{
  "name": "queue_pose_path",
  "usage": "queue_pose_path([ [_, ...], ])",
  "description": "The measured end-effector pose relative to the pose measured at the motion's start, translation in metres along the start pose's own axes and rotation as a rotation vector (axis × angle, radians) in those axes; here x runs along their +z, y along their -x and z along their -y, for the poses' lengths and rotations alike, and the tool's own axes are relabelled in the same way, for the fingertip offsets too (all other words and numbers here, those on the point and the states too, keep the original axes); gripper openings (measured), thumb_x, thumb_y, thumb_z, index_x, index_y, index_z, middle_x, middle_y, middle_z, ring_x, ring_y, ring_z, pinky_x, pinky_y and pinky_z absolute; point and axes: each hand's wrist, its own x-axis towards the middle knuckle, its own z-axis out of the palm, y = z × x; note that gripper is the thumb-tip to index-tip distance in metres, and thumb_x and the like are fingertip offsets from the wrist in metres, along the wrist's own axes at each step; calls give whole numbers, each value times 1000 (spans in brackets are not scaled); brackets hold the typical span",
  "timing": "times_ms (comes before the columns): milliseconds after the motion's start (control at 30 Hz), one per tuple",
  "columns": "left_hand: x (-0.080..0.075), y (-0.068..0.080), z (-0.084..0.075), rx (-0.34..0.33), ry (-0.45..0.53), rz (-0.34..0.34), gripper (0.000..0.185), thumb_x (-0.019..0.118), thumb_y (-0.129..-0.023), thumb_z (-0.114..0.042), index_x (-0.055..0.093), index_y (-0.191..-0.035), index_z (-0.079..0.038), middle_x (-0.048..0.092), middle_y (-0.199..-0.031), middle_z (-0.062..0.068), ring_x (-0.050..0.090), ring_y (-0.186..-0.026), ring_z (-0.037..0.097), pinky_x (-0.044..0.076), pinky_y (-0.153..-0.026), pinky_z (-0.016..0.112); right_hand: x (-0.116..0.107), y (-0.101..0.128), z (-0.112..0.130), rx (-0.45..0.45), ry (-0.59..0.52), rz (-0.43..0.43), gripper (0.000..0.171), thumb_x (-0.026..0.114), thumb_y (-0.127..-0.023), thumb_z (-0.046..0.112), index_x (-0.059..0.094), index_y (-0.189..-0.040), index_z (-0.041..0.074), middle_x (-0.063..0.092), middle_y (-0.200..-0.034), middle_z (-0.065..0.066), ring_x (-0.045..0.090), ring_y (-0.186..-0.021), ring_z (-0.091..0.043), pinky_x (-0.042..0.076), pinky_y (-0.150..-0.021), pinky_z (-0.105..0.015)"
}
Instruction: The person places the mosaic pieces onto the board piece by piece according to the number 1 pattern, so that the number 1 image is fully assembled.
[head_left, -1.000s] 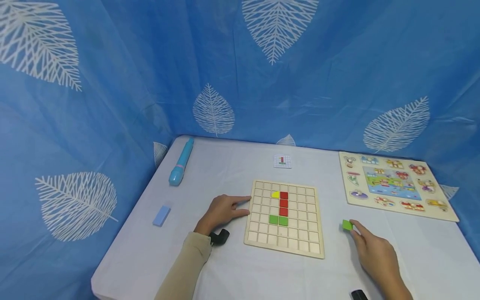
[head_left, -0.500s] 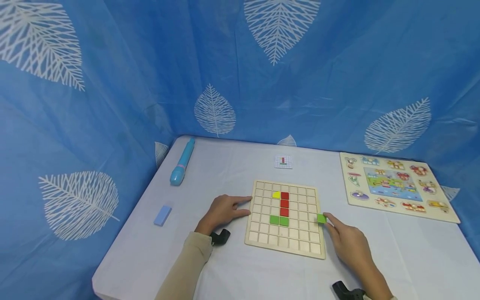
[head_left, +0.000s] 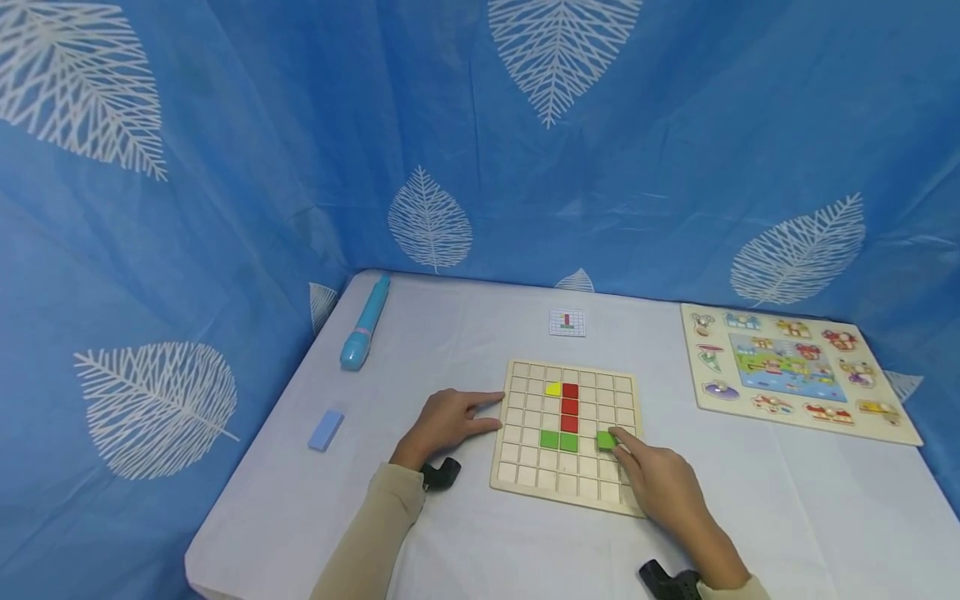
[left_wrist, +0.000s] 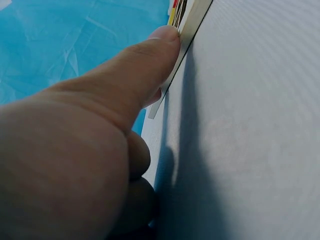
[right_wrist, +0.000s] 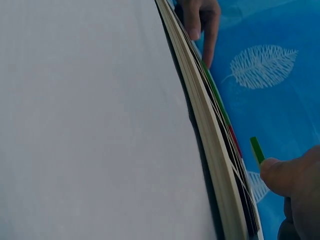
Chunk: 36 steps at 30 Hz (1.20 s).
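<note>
A wooden grid board [head_left: 528, 479] lies mid-table, bearing a column of red tiles [head_left: 570, 407], a yellow tile [head_left: 552, 389] left of the top red one, and two green tiles [head_left: 558, 441] below. My left hand [head_left: 447, 419] rests its index fingertip and thumb against the board's left edge; the left wrist view shows the thumb [left_wrist: 145, 60] at the rim. Between thumb and forefinger, my right hand [head_left: 663, 479] pinches another green tile [head_left: 606, 441] over the board's right half. In the right wrist view that green tile [right_wrist: 257, 149] stands clear above the board's surface.
A small pattern card [head_left: 567, 323] lies behind the board. At the back right is a picture puzzle board [head_left: 810, 425] with several knobbed pieces. A blue toy microphone [head_left: 365, 325] and a blue block [head_left: 326, 431] are on the left. Blue curtain surrounds the table's back and sides.
My right hand has carried the green tile leftward from the bare table to over the board's right half. My left hand has stayed at the board's left edge.
</note>
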Motion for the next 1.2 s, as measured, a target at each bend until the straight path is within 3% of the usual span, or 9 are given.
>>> queue_pose_path([
  [167, 0, -1, 0, -6, -7, 1, 54, 75, -89, -53, 66, -139, -34, 42, -55, -10, 34, -50, 6, 30, -51, 25, 6, -2, 9, -10, -13, 22, 35, 69, -98, 15, 69, -132, 9, 55, -56, 3, 43, -55, -11, 38, -55, -35],
  [300, 0, -1, -1, 1, -10, -3, 54, 75, -89, -53, 66, -139, -34, 41, -55, -10, 33, -50, 6, 30, -51, 25, 8, -3, 13, -12, -22, 45, 35, 69, -98, 15, 69, -132, 9, 55, -57, 4, 43, -56, -11, 38, -57, -34],
  [400, 0, 0, -1, 7, -9, -8, 54, 75, -90, -52, 66, -139, -33, 41, -55, -10, 34, -50, 6, 30, -51, 24, 10, -4, 14, -12, -24, 49, 34, 70, -98, 15, 70, -131, 8, 68, -70, -5, 47, -58, -10, 42, -59, -36],
  [567, -1, 0, -1, 13, -4, -10, 53, 75, -90, -51, 66, -139, -32, 41, -55, -10, 34, -50, 6, 30, -51, 25, 12, -4, 15, -8, -19, 59, 34, 70, -98, 17, 70, -131, 9, 75, -86, -12, 52, -61, -9, 46, -61, -37],
  [767, 0, 0, 0, 11, -5, -6, 53, 75, -90, -52, 66, -139, -33, 41, -55, -10, 33, -50, 6, 30, -51, 25, 13, -4, 16, -14, -9, 61, 33, 71, -97, 17, 71, -130, 9, 71, -73, -5, 47, -57, -7, 42, -58, -33],
  [933, 0, 0, 1, 10, -7, -9, 54, 75, -89, -53, 65, -139, -33, 40, -54, -10, 32, -49, 6, 30, -51, 25, 13, -4, 17, -15, -10, 62, 34, 72, -97, 18, 71, -129, 9, 56, -57, 7, 43, -53, -6, 38, -54, -29],
  [1200, 0, 0, 0, 6, 11, -4, 55, 75, -90, -52, 65, -140, -33, 41, -55, -9, 34, -50, 7, 31, -51, 25, 11, -6, 15, 23, -38, 116, 37, 70, -99, 21, 69, -134, 10, 43, -52, 12, 39, -49, -7, 34, -50, -28],
])
